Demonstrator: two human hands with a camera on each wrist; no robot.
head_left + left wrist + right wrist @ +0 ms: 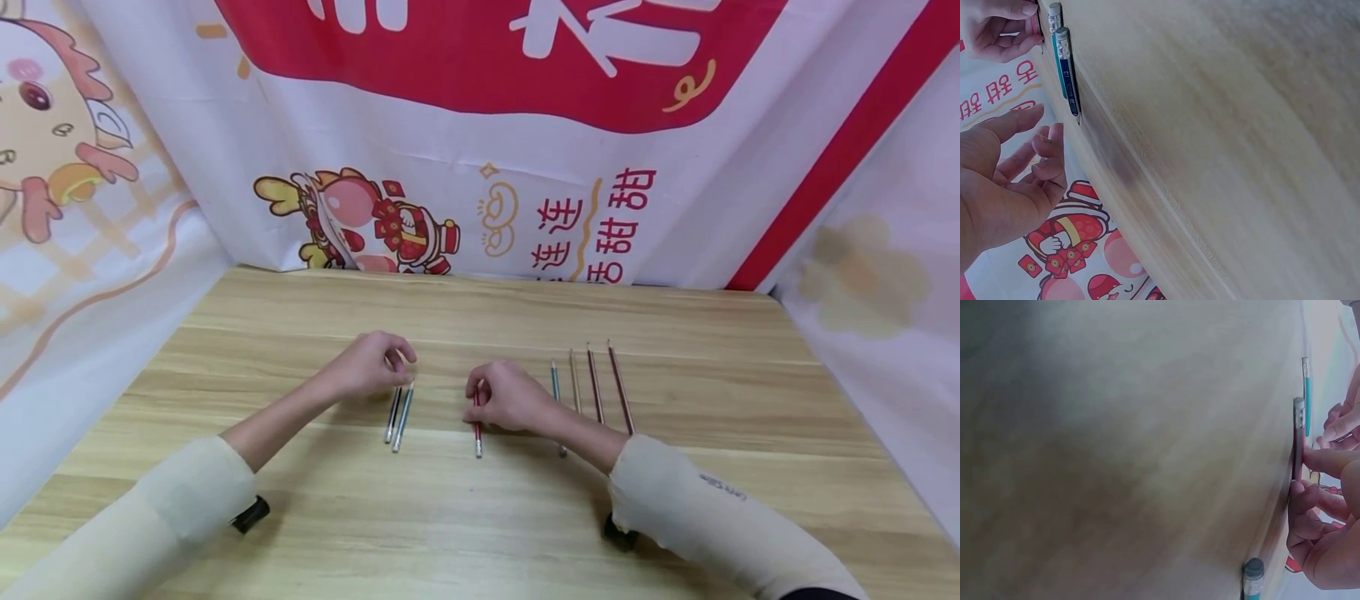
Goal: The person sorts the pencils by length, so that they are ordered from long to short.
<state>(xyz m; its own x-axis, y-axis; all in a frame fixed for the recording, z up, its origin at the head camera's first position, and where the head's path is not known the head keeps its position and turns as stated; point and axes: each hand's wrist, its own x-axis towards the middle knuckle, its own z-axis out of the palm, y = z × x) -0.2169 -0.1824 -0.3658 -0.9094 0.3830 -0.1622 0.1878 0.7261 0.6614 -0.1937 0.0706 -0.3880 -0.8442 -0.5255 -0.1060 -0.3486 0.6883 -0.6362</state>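
Note:
My right hand [510,396] pinches a red pencil [477,437] between thumb and fingers at the middle of the table; its eraser end points toward me. In the right wrist view, thumb and fingertips sit on either side of this red pencil [1299,434]. Beyond the sharpened tips of a dark blue pencil [392,417] and a light blue pencil [402,421], my left hand [373,363] hovers with loosely bent fingers. The left wrist view shows nothing between those fingers, and the dark pencil [1068,72] lying just apart from them.
Right of my right hand lie a teal pencil [555,383], a tan pencil [575,375] and two reddish-brown pencils, one the outermost pencil [619,385]. My right forearm passes over part of this row. Printed cloth [450,142] hangs behind the wooden table [465,517].

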